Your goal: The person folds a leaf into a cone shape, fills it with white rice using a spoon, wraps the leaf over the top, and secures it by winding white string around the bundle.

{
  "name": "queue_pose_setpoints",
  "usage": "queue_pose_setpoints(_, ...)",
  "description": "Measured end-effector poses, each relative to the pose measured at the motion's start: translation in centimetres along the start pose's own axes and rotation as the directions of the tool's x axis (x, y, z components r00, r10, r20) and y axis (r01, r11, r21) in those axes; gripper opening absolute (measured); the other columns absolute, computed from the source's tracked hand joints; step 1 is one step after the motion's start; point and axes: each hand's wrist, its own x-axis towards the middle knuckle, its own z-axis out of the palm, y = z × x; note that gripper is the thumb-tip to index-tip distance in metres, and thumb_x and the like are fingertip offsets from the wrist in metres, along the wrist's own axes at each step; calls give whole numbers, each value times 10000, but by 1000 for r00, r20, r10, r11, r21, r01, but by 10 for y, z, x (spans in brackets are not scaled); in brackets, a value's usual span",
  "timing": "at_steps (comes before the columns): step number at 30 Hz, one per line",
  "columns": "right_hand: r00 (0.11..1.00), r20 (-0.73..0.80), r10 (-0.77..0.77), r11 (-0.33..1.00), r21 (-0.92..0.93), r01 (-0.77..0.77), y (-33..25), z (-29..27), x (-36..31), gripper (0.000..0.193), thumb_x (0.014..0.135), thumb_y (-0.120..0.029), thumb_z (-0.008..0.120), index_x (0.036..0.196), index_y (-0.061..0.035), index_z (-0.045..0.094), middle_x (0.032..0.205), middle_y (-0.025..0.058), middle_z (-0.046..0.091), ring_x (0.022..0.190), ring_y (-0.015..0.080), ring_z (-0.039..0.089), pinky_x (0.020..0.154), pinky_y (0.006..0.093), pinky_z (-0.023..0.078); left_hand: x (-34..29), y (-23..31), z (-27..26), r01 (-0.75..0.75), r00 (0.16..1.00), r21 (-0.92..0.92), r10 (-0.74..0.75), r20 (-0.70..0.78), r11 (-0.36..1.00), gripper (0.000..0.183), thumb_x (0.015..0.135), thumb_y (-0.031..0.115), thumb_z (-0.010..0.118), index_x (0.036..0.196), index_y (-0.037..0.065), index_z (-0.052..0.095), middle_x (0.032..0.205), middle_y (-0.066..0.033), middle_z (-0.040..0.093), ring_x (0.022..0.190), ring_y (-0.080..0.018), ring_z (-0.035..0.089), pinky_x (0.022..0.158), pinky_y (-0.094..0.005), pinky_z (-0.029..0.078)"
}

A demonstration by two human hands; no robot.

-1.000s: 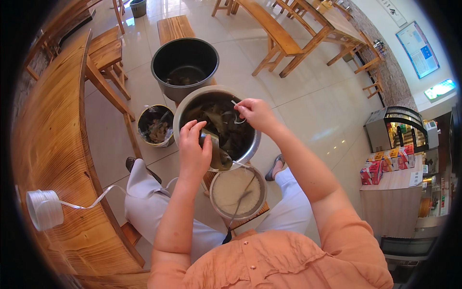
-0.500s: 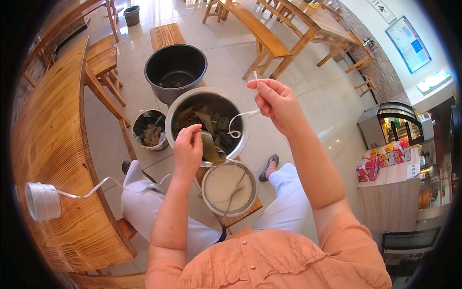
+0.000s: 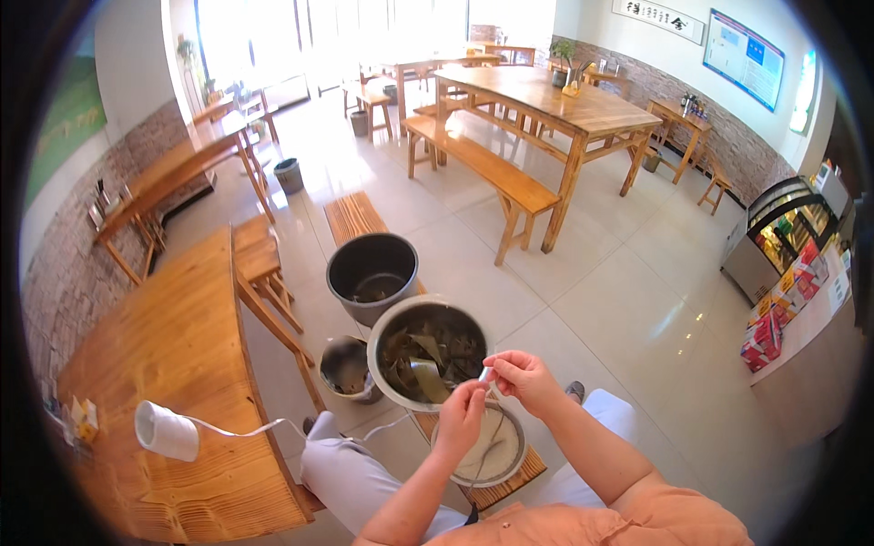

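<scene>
White plastic ribbon runs from a spool on the left tabletop across my left knee toward my hands. My right hand pinches a short white piece of it above the basin's right rim. Just below, fingertips close together, my left hand grips the ribbon too, nearly touching the right. Long dark-green leaves lie in the metal basin in front of them. Under my hands is a bowl of white grains that look like rice, with a long-handled utensil across it, partly hidden.
Behind the basin, a dark deep pot stands on a wooden bench. A lined bin sits left of the basin. The wooden table borders my left side. Farther off are a long bench and dining tables; a counter with boxes is at right.
My right hand has come down from its raised position to meet my left, which has moved right, away from the leaf. The view has tilted up, showing more of the room.
</scene>
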Motion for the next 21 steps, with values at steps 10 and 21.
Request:
queue_pose_setpoints(10,954,-232,-190,952,194,237,-33,-36,4,145,853,-167,573,874,-24,589,727,23,576,582,78,494,523,199,395,-12,-5,8,349,934,-186,-324,150,919,162,873,212,548,791,89,613,558,63,441,440,-21,353,379,-178,258)
queue_pose_setpoints(21,892,-440,-100,884,371,282,-43,-102,24,125,825,-93,609,932,-31,593,760,37,599,617,67,566,522,176,500,-19,7,-6,672,732,-572,-542,414,471,148,891,193,517,841,60,558,570,34,392,427,-40,310,356,-158,230)
